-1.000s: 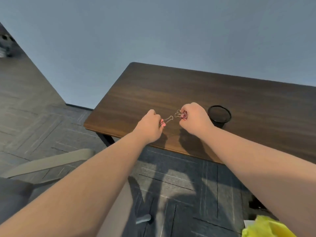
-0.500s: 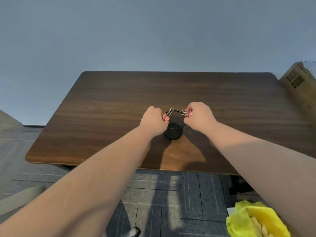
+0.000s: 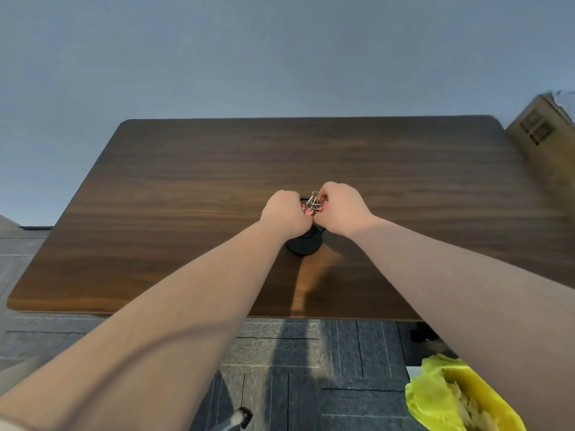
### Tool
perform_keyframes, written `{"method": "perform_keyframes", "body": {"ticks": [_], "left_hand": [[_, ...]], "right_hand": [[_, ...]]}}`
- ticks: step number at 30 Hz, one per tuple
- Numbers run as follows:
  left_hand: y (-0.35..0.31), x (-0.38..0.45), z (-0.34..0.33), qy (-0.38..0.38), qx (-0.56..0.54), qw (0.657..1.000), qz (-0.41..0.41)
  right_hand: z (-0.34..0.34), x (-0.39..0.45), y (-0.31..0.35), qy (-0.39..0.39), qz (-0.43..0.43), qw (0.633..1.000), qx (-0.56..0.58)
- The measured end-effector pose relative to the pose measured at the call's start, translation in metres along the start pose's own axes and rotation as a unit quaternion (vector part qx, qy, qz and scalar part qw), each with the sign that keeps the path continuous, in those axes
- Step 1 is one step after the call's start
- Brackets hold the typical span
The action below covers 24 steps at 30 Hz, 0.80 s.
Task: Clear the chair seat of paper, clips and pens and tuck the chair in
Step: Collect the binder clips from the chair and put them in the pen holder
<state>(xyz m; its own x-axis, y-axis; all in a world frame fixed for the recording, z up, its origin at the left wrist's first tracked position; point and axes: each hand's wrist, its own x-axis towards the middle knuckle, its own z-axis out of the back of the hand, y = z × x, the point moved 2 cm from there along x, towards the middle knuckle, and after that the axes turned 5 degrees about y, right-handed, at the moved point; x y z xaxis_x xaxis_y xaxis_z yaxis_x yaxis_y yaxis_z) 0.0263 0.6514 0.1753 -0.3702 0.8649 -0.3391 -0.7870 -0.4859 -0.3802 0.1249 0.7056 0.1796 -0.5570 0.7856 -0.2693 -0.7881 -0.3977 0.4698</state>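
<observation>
Pink binder clips with silver wire handles (image 3: 314,205) are sitting pinched between both hands directly over a black round cup (image 3: 304,242), which is standing near the middle of the dark wooden surface (image 3: 186,197), closer to its near edge. Left hand (image 3: 287,214) and right hand (image 3: 340,208) are closing together on the clips, knuckles nearly touching.

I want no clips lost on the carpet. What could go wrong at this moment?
1. The pink binder clips, pinched between the left hand and right hand, may miss the small black round cup, whose opening the hands mostly hide.
2. A knock could tip the cup on the dark wooden desk.
</observation>
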Motion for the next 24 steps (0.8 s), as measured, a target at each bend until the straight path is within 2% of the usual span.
{"method": "perform_keyframes", "body": {"ticks": [7,17,24], "left_hand": [[-0.004,0.01,-0.008,0.023,0.007,1.0,0.011],[0.001,0.012,-0.011,0.019,0.01,1.0,0.017],[0.005,0.011,-0.01,-0.003,-0.019,1.0,0.016]], "right_hand": [[-0.004,0.007,-0.004,0.018,-0.004,1.0,-0.01],[-0.01,0.015,-0.002,0.045,-0.005,0.999,-0.014],[-0.011,0.017,-0.001,0.051,0.024,0.998,-0.039]]}}
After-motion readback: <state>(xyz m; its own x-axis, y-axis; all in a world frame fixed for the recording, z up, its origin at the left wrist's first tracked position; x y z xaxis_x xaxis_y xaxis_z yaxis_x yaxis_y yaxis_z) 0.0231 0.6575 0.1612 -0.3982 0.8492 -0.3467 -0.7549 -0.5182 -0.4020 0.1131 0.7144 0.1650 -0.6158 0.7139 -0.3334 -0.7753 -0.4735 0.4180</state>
